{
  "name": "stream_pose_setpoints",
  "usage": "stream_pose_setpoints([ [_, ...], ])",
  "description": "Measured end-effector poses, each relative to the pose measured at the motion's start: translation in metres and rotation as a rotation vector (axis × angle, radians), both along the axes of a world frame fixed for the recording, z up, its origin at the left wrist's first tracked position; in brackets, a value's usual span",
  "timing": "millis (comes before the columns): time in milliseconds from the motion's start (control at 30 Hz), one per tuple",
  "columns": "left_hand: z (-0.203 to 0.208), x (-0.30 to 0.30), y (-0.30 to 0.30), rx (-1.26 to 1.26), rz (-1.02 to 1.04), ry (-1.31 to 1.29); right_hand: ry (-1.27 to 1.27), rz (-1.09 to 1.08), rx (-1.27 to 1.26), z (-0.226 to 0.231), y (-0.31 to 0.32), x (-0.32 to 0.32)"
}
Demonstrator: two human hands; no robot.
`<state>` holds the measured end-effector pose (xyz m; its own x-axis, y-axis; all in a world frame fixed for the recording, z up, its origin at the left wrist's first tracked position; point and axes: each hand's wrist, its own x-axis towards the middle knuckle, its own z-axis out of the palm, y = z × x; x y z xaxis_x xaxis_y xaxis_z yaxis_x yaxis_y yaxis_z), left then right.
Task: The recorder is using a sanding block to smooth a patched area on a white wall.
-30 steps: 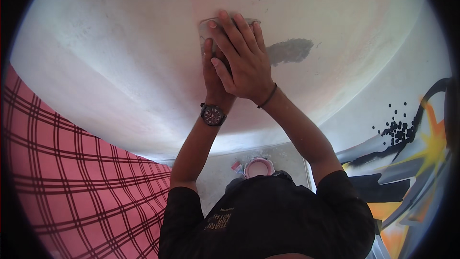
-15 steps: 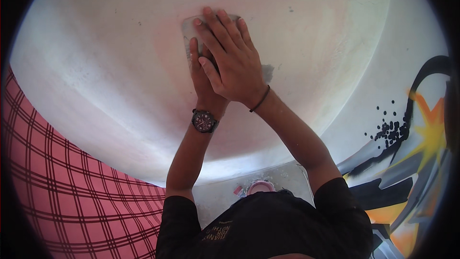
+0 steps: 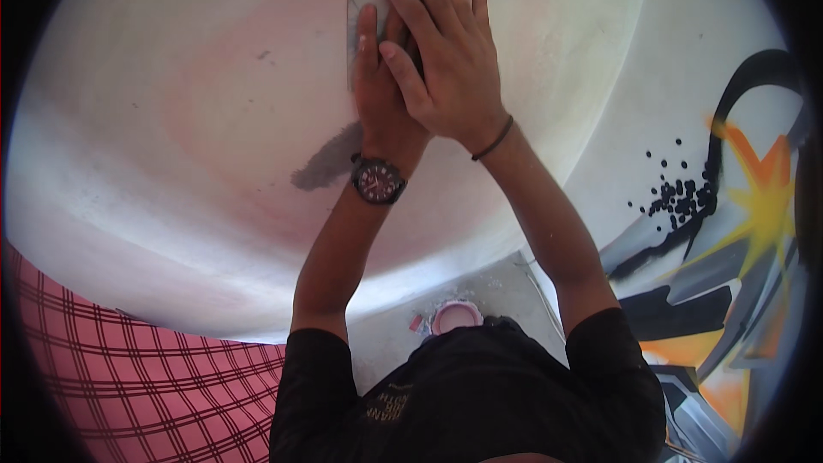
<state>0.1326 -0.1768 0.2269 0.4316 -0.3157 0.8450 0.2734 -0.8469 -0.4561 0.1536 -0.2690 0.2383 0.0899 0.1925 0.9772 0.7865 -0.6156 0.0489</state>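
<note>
I'm looking down at both hands pressing a grey sanding sheet point(image 3: 364, 0) flat against the pale curved wall point(image 3: 171, 120). The sheet is sitting mostly under the fingers, with only its left strip and top corner poking out, so its long axis looks like it's running up along the fingers, though I can't be sure with that much hidden. My left hand point(image 3: 386, 94) is lying flat on it, fingers stretched out and pointing up, not clenched. My right hand point(image 3: 450, 60) is stacked over the left, fingers spread flat and angled up-left. Both arms are reaching straight up. A wristwatch point(image 3: 378, 180) is sitting below the left palm, and a grey smear point(image 3: 326, 163) is showing just left of it.
</note>
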Motion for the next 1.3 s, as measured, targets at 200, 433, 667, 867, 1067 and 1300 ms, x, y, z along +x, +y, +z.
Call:
stream_pose_setpoints([
  [200,-0.011,0.022,-0.030,0.059,0.098,0.015,-0.394,0.112,0.036,-0.002,-0.026,0.050],
  [433,-0.014,0.027,-0.061,-0.065,-0.231,0.162,-0.224,0.348,0.148,-0.020,-0.046,0.055],
  [667,-0.030,0.044,-0.079,-0.059,-0.281,0.106,0.089,0.111,0.053,-0.030,-0.080,0.032],
  [867,-0.051,0.049,-0.088,-0.009,-0.191,0.148,0.113,0.100,0.041,-0.050,-0.090,0.037],
  [1067,-0.095,0.051,-0.083,0.479,0.503,-0.024,0.189,0.016,0.037,-0.092,-0.085,0.040],
  [1300,-0.145,0.054,-0.086,0.150,0.117,0.159,0.189,0.004,0.036,-0.148,-0.087,0.051],
])
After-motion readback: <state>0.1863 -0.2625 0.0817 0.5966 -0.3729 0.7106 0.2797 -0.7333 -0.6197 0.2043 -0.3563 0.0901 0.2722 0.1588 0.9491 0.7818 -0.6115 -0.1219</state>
